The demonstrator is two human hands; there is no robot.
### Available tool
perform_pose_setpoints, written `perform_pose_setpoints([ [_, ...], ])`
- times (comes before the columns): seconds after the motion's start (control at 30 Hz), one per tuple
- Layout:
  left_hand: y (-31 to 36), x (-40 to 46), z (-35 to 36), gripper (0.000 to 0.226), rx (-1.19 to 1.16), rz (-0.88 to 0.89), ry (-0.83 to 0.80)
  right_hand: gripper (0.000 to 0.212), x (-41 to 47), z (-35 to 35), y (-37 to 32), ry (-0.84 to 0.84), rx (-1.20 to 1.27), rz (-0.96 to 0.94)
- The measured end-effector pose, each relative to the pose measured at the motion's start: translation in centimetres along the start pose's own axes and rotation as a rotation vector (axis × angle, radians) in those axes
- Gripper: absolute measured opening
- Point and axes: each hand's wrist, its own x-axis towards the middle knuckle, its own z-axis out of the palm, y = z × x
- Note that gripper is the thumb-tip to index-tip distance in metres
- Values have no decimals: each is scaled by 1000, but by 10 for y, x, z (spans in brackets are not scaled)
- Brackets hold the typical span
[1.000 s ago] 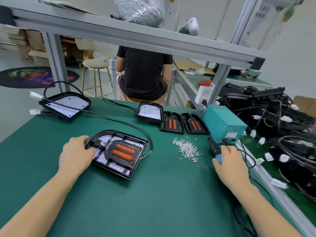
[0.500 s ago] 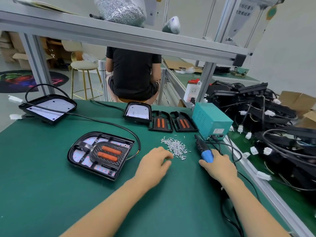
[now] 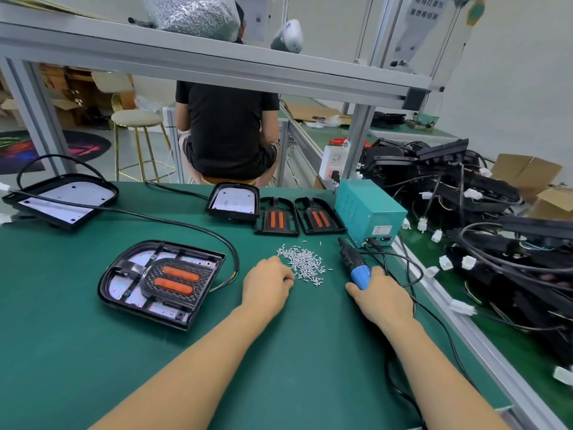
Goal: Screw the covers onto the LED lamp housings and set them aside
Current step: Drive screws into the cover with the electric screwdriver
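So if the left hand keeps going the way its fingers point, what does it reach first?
The left hand points up and right at the pile of screws; its fingertips already look at the pile's near edge. Whether it has pinched one is hidden.

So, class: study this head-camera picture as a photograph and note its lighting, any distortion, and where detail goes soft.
Head view: light is even and soft, with only faint shadows under the left hand and the right hand; the wide lens bows the shelf beam and table edge; single screws in the screw pile blur together, and the sign text is too soft to read.
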Motion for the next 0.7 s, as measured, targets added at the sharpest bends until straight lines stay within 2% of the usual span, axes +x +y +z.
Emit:
perform_pose_setpoints([
  [0.23, 2, -3, -1, 18, 114, 98, 15, 48, 0, 1, 0, 7, 4, -9],
  [0.37, 5, -13, -6, 15, -88, 8, 75, 47, 0, 0, 1, 2, -7, -5],
  [0.53, 2, -31, -20, 17, -499, -74, 84, 42, 6, -11, 1, -93, -5, 17],
  [0.6, 0, -40, -28, 23, -678, -104, 80, 38, 9, -17, 5, -150, 146, 43],
  [0.7, -2, -50, -39, 23, -879, -128, 80, 31, 8, -30, 6, -216, 677, 106],
])
